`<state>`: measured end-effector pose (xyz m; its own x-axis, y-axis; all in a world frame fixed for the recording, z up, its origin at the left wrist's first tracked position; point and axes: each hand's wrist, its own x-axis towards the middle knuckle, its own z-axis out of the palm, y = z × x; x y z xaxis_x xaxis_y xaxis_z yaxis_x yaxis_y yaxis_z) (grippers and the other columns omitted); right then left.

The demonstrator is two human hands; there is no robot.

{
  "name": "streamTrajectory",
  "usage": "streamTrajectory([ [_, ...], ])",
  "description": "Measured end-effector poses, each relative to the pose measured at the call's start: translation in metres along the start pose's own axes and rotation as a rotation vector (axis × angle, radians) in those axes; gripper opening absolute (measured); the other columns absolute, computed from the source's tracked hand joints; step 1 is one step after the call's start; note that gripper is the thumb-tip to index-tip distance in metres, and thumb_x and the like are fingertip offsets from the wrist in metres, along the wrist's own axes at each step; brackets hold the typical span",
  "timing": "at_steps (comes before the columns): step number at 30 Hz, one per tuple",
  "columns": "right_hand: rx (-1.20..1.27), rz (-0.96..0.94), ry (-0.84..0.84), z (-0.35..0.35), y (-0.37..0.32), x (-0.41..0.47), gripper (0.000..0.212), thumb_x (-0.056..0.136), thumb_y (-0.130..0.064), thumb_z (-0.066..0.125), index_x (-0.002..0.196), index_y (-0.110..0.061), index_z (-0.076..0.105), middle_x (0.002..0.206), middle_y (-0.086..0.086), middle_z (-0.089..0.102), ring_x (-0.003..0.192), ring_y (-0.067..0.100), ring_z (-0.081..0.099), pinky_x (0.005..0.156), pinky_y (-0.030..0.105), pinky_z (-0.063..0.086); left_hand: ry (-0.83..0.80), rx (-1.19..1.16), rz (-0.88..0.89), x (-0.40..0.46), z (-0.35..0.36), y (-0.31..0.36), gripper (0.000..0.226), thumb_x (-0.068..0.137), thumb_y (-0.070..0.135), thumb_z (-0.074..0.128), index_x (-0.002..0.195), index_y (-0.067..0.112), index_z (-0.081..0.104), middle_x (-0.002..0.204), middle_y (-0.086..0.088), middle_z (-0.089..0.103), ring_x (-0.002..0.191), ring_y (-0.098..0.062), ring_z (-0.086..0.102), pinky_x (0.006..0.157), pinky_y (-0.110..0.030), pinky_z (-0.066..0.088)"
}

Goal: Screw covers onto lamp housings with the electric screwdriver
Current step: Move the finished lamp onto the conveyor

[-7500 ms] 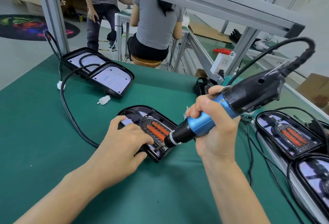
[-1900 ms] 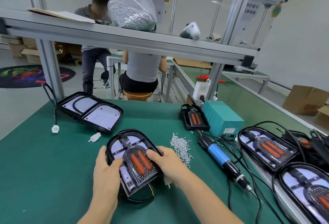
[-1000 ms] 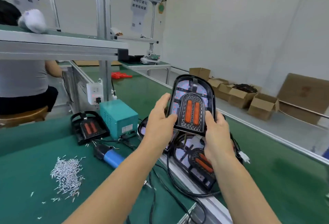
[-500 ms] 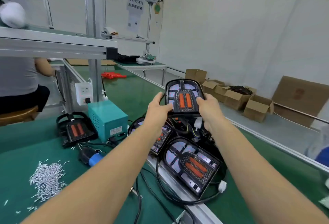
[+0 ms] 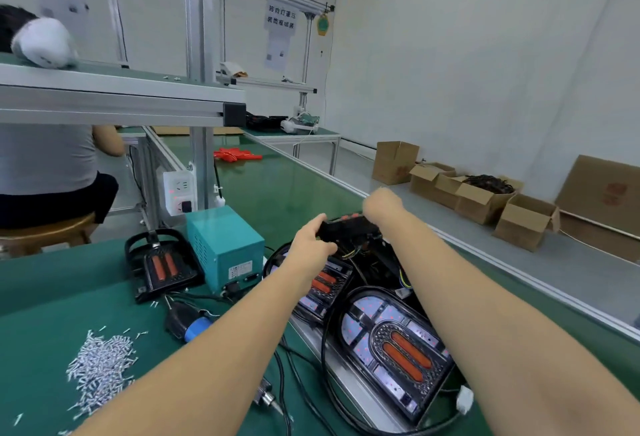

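Observation:
Both my hands hold a black lamp housing [image 5: 349, 227] with orange lenses, stretched out far over the right side of the bench. It lies almost flat, seen edge-on, above other lamps. My left hand [image 5: 311, 238] grips its left edge. My right hand [image 5: 382, 205] grips its right edge, its fingers hidden behind the wrist. The electric screwdriver [image 5: 194, 326], blue and black, lies on the green mat under my left forearm. A pile of small silver screws [image 5: 100, 366] lies at the lower left.
Finished lamps [image 5: 398, 352] with black cables lie along the aluminium rail on the right. A teal power box [image 5: 225, 245] and a black cover [image 5: 162, 266] stand behind the screwdriver. A seated person [image 5: 48, 165] is at the left. Cardboard boxes [image 5: 485, 196] line the floor.
I have lowered the lamp housing and tipped it from upright to nearly flat, carrying it further out over the lamps on the right. Both hands still hold it.

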<state>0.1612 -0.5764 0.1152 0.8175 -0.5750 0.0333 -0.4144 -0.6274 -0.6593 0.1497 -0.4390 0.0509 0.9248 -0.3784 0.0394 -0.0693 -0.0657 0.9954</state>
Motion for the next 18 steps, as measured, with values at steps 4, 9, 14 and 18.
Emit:
streamTrajectory([
  [4,-0.262,-0.011,0.013,0.012,0.011,0.0,0.031,0.098,-0.016,0.044,0.121,-0.002,0.058,0.127,0.019,0.058,0.112,0.033,0.057,0.092,0.04,0.048,-0.044,0.129,0.021,0.003,-0.005,-0.003,0.064,0.092,-0.006,0.047,0.148,0.019,0.031,0.146,-0.003,0.04,0.124,-0.018,0.044,0.096,-0.023,0.034],
  [9,-0.456,-0.071,0.044,0.019,0.009,-0.001,0.023,0.096,-0.018,0.044,0.109,-0.006,0.059,0.122,0.016,0.06,0.112,0.033,0.057,0.093,0.039,0.044,-0.002,0.264,0.001,0.01,-0.012,-0.012,0.072,0.086,-0.001,0.053,0.148,0.027,0.029,0.149,-0.004,0.034,0.133,-0.026,0.038,0.111,-0.041,0.032],
  [14,-0.539,-0.104,0.041,0.019,0.009,-0.003,0.027,0.098,-0.023,0.04,0.111,-0.01,0.06,0.123,0.012,0.061,0.112,0.032,0.056,0.1,0.04,0.041,-0.011,0.313,-0.041,0.01,-0.015,-0.017,0.08,0.081,0.0,0.057,0.147,0.033,0.027,0.145,-0.008,0.036,0.127,-0.033,0.041,0.106,-0.045,0.036],
  [18,-0.606,-0.123,-0.001,0.022,0.005,-0.002,0.031,0.1,-0.027,0.034,0.109,-0.012,0.06,0.126,0.011,0.06,0.117,0.032,0.053,0.11,0.049,0.03,-0.013,0.286,-0.064,0.012,-0.021,-0.017,0.07,0.08,-0.002,0.053,0.141,0.026,0.035,0.139,-0.008,0.043,0.12,-0.031,0.047,0.103,-0.045,0.04],
])
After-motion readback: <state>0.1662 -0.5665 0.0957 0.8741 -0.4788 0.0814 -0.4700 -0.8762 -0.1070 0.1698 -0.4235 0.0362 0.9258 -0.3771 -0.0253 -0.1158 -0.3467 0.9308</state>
